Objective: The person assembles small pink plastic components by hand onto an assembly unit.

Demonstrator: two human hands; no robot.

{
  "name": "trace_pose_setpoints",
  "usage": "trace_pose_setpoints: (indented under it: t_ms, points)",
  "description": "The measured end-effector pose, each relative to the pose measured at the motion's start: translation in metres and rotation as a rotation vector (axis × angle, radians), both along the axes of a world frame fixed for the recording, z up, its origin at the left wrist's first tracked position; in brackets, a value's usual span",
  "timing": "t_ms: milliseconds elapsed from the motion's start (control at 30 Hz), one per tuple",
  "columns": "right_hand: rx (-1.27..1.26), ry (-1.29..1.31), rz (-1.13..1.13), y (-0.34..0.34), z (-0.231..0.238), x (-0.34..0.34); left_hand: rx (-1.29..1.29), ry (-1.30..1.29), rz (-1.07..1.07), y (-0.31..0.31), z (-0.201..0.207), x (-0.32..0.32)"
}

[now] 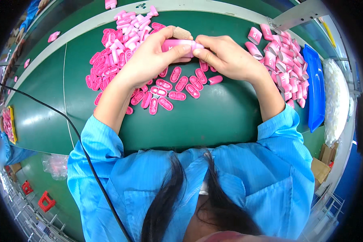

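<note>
Over the far middle of the table, my left hand (159,54) is closed round a pink plastic casing (172,45) that lies sideways. One of its fingers wears a tan finger cover (181,33). My right hand (226,54) pinches the pale pink nozzle-like end (198,46) of the same casing between thumb and fingers. Below the hands lie several oval, hollow pink end caps (164,84). A heap of these caps mixed with pale pink nozzle pieces (127,34) spreads left of my hands. To the right is a pile of pink casing sleeves (284,60).
A blue tray (313,86) stands at the table's right edge, beside a translucent bag (336,101) of whitish parts. Cardboard boxes (320,169) sit lower right. A black cable (78,137) crosses the left. Pink pieces lie on the strip beyond the green table (181,127).
</note>
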State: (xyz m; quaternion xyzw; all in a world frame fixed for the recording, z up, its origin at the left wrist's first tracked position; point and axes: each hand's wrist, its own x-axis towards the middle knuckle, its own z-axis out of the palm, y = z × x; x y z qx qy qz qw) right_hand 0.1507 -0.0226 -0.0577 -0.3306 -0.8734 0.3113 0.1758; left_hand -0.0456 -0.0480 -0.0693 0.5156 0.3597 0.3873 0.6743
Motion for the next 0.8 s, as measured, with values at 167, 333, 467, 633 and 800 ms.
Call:
trace_pose_setpoints:
  t_ms: [167, 333, 467, 633, 800]
  points:
    - [-0.02, 0.001, 0.102, -0.004, 0.01, -0.001, 0.169, 0.105, -0.096, 0.001, 0.004, -0.006]
    - [0.002, 0.033, 0.122, -0.007, -0.002, -0.002, 0.12, 0.07, -0.116, 0.001, -0.005, -0.006]
    - [-0.019, 0.052, 0.133, -0.009, -0.014, -0.003, 0.129, 0.056, -0.125, 0.0, -0.018, -0.009]
    - [0.007, 0.075, 0.14, -0.012, -0.024, -0.005, 0.355, 0.206, -0.089, 0.001, -0.02, -0.009]
    - [0.048, 0.076, 0.032, -0.017, -0.015, -0.008, 0.121, -0.042, 0.013, -0.01, -0.016, -0.003]
